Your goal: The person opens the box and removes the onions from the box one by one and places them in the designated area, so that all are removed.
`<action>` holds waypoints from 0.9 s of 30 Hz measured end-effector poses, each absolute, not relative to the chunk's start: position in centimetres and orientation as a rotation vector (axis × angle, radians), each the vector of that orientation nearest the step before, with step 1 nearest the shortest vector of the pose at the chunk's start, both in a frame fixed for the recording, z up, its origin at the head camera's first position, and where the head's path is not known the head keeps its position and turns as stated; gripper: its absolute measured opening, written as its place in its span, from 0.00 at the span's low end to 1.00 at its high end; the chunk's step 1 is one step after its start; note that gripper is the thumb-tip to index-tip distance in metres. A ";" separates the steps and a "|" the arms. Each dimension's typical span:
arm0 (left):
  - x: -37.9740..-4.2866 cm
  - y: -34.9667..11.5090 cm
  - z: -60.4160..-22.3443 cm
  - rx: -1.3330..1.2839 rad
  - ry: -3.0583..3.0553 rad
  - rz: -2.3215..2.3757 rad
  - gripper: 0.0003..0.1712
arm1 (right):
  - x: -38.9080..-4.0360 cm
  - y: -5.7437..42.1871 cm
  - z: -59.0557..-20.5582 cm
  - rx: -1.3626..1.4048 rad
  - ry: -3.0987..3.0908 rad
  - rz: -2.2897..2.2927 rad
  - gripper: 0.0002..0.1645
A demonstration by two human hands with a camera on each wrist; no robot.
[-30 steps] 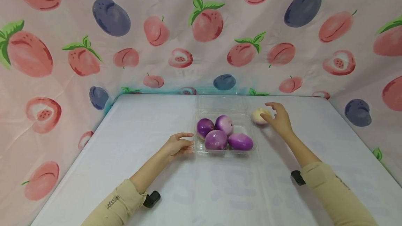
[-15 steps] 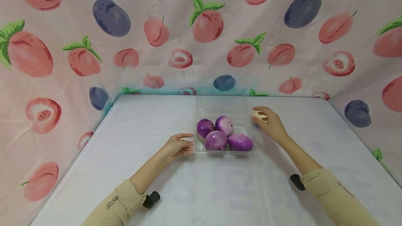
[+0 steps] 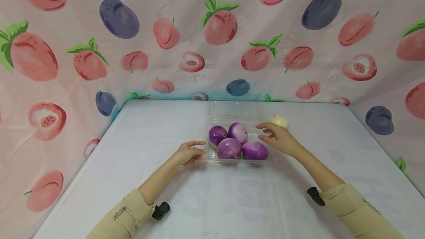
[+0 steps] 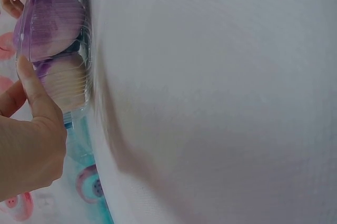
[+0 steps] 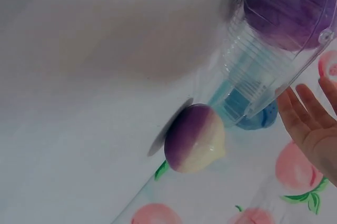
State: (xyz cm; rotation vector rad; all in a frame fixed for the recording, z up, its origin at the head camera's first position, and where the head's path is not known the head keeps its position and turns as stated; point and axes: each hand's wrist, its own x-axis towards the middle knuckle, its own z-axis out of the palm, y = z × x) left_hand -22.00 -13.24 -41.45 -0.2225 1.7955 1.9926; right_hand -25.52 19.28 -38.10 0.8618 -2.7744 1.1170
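A clear plastic clamshell box [image 3: 212, 156] stands with its lid [image 3: 234, 109] folded back. Inside sit several glossy round purple vegetables [image 3: 229, 148], some with paler sides. My left hand [image 3: 186, 155] touches the box's left wall with its fingertips; the left wrist view puts the thumb and a finger right at the rim. Over the box's right edge reaches my right hand [image 3: 280, 139], fingers spread and nothing between them. Just behind it lies one loose vegetable [image 3: 279, 120], cream on the side facing up. In the right wrist view that vegetable [image 5: 195, 138] is half purple, half cream, with a small pointed tip.
A white cloth [image 3: 159, 121] covers the table. Behind and at both sides hangs a pink curtain [image 3: 186, 17] printed with peaches and dark blue plums. Black wrist cameras [image 3: 161, 211] sit at the cuffs of both beige sleeves.
My right hand has moved left and nearer, from beside the loose vegetable to the box's right edge, leaving the vegetable on the table. My left hand stays at the box.
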 end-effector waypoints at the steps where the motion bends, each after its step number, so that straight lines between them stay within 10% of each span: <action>1: -22.0 -13.2 -41.4 -0.224 1.797 1.992 0.27 | -25.4 19.3 -38.0 0.888 -2.788 1.112 0.20; 27: -22.1 -13.3 -41.3 -0.223 1.801 1.986 0.27 | -24.9 19.5 -38.3 1.054 -2.896 0.997 0.31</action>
